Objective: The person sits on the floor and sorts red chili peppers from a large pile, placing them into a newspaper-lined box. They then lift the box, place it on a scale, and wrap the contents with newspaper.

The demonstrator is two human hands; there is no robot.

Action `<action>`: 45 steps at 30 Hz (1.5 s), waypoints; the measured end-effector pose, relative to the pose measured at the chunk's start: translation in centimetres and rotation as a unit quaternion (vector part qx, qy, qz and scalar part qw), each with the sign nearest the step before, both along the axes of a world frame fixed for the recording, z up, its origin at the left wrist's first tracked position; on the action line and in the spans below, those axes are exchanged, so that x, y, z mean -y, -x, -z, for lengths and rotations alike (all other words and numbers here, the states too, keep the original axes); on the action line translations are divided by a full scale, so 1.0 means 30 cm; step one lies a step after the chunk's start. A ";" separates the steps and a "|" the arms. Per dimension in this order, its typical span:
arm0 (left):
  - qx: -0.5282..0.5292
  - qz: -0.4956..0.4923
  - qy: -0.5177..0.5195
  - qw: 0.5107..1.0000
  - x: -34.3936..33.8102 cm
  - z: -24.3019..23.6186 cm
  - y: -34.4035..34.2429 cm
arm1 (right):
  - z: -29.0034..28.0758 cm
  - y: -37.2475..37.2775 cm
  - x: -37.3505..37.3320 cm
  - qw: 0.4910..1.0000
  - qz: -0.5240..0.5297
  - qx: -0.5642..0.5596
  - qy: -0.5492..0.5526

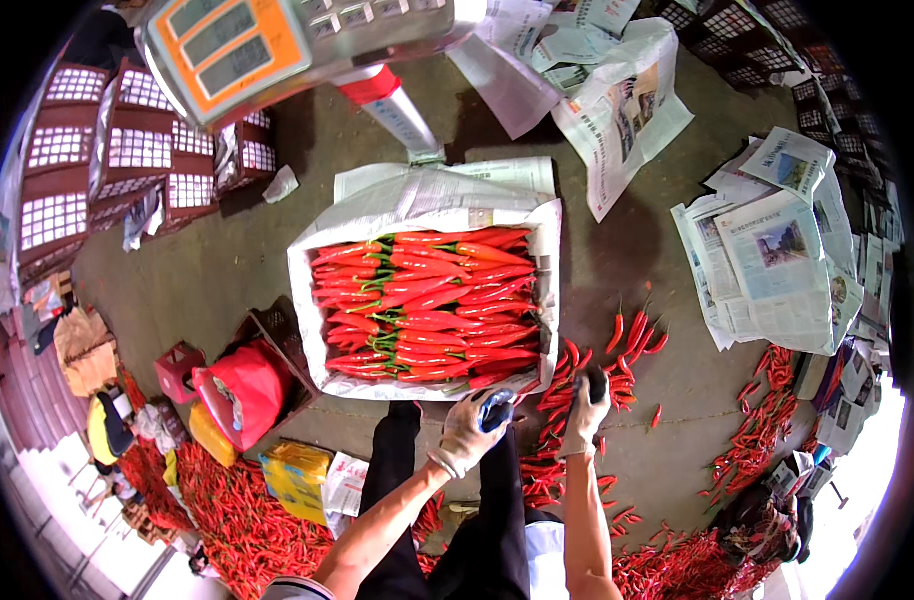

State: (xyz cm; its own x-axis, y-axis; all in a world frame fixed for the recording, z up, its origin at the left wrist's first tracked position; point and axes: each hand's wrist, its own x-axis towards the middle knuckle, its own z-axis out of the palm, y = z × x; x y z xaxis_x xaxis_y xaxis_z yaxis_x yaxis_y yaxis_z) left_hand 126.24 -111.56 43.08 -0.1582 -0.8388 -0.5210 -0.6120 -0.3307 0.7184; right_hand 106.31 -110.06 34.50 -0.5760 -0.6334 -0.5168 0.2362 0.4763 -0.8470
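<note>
Grey floor (pixel 237 260) is surrounding a centre-frame paper-lined box (pixel 548 290); red chillies (pixel 427 290) are filling it. Lower centre, left hand (pixel 474 428) and right hand (pixel 584 415) are curling, can't tell if pinching; likely packing, next move probably needing aligned stems.

The gloved left hand (pixel 474 432) is at the near edge of a newspaper-lined box (pixel 548 300) packed with rows of red peppers (pixel 432 310); the gloved right hand (pixel 585 412) is among loose peppers (pixel 547 455) on the floor (pixel 667 465). Beyond the box stands a scale (pixel 239 52) with an orange-framed display; newspaper sheets (pixel 777 255) lie to the right.
</note>
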 end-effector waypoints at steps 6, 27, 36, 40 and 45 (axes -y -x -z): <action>-0.046 -0.057 -0.025 0.997 -0.122 0.045 -0.121 | -0.164 -0.278 0.373 0.797 -0.466 -0.373 0.086; -0.402 -0.398 -0.073 0.822 -0.291 -0.013 -0.415 | -0.398 -0.600 0.023 0.767 -0.572 -0.289 -0.018; -0.358 -0.469 -0.213 0.778 -0.333 -0.092 -0.437 | -0.577 -0.711 -0.074 0.770 -0.608 -0.181 -0.066; -0.222 -0.390 -0.152 0.880 -0.332 -0.089 -0.539 | -0.558 -0.718 -0.027 0.776 -0.599 -0.188 -0.063; -0.357 -0.599 -0.206 0.687 -0.282 -0.114 -0.603 | -0.351 -0.657 0.111 0.853 -0.448 -0.263 -0.044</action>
State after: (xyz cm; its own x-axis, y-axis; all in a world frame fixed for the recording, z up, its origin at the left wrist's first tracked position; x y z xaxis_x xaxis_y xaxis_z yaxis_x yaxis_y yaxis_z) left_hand 144.31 -103.11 46.49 0.1787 -0.3947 -0.9013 0.7354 -0.5550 0.3888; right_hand 126.01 -113.38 45.04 -0.0475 -0.9136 -0.4039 -0.6582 0.3328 -0.6753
